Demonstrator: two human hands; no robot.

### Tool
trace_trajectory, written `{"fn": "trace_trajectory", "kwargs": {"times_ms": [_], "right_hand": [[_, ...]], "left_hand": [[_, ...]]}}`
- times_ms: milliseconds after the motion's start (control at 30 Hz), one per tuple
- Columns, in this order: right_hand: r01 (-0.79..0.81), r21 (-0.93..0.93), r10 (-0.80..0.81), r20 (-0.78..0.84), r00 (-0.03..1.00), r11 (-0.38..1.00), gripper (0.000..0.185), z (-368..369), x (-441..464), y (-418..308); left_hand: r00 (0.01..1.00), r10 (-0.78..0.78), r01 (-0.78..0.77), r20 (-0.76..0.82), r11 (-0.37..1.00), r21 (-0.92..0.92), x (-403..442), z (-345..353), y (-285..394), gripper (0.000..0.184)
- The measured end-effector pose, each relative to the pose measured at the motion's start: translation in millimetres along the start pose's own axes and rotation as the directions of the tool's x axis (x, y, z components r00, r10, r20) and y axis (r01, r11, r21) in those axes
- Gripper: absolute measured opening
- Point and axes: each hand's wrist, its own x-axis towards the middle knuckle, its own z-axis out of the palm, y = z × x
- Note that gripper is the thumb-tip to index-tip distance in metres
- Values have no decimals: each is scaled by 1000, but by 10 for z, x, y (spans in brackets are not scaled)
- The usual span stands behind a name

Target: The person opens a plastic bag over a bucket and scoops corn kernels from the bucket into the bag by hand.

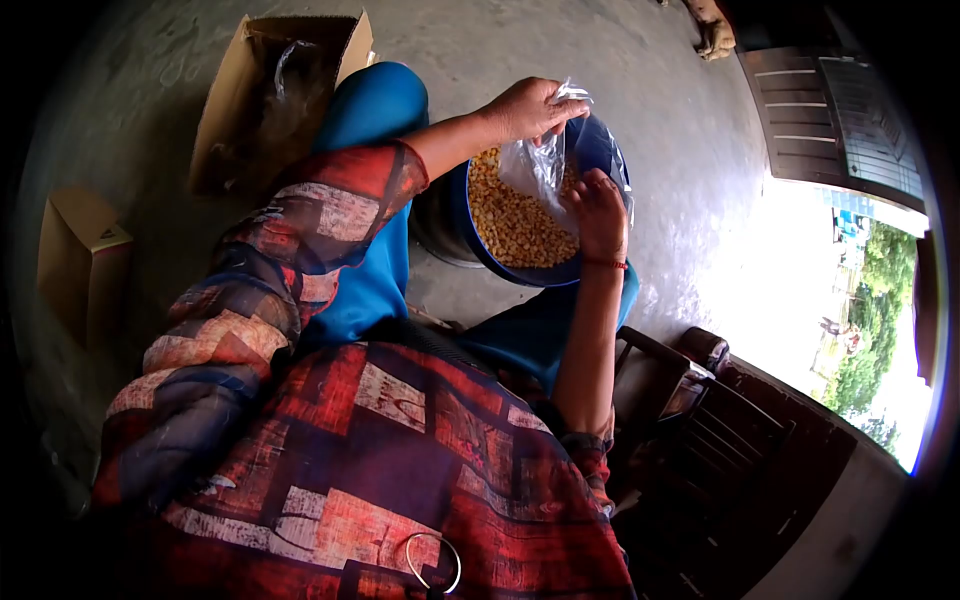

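A clear plastic bag (546, 170) hangs over a blue tub (484, 240) that holds small yellow-brown pieces (515, 228). My left hand (537, 108) pinches the gathered upper edge of the bag above the tub's far side. Lower and to the right, my right hand (598, 212), with a red band at the wrist, has its fingers curled on the bag's side over the tub's right part. What lies inside the bag is hard to make out.
An open cardboard box (222, 110) with clear plastic inside stands at the upper left. Another carton (85, 250) is at the far left. Dark wooden furniture (715, 430) sits at the lower right. An animal's paw (715, 38) shows at the top.
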Motion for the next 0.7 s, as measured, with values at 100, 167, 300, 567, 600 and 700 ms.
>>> {"fn": "trace_trajectory", "kwargs": {"times_ms": [100,167,300,567,600,700], "right_hand": [[-169,-95,193,360,913,981,21,120,-235,-112],[-150,-537,394,376,839,830,28,460,-428,-156],[363,-930,391,311,866,-64,24,267,-271,347],[328,-916,467,193,863,-230,33,369,-267,759],[354,-907,486,208,849,-228,34,365,-255,773],[450,-863,523,280,805,-231,33,447,-303,661]], "left_hand": [[951,-271,259,151,961,94,-32,59,-100,47],[939,-268,243,216,961,134,-55,101,-110,50],[939,-263,235,219,961,148,-19,144,-192,53],[929,-286,244,234,950,193,-40,115,-178,51],[922,-297,253,250,948,195,-36,116,-191,50],[916,-299,250,267,947,203,-39,105,-202,49]]}}
